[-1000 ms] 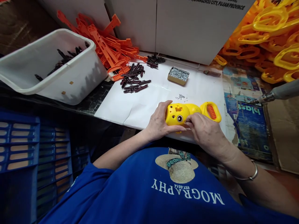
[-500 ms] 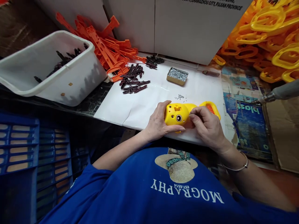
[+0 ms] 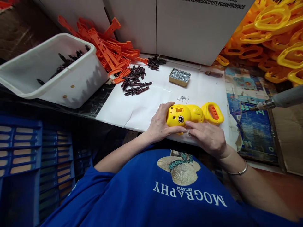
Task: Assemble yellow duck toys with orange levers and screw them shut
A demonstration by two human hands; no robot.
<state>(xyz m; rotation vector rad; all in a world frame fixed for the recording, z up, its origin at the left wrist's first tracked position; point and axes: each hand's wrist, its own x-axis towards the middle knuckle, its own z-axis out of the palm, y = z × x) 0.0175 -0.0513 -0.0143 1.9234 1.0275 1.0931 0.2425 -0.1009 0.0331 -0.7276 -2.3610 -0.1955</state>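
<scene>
A yellow toy body (image 3: 187, 114) with a round eye and an orange-slotted handle lies on the white sheet (image 3: 151, 97) near the table's front edge. My left hand (image 3: 161, 123) wraps round its left end, thumb under the front and fingers over the top. My right hand (image 3: 208, 136) rests just in front of the toy, fingers stretched flat towards it and touching its lower edge. A few loose screws (image 3: 182, 98) lie just behind the toy.
A small tin of screws (image 3: 179, 77) stands further back. Dark plastic pieces (image 3: 135, 81) lie scattered at the centre left, beside orange parts (image 3: 106, 47) and a white tub (image 3: 52, 69). Yellow handles (image 3: 272, 34) pile at the right. A powered screwdriver (image 3: 276, 101) hangs at the right. Blue crates (image 3: 28, 157) stand at the left.
My right hand has come off the top of the toy and now lies flat in front of it, uncovering the handle. The left hand has kept its hold.
</scene>
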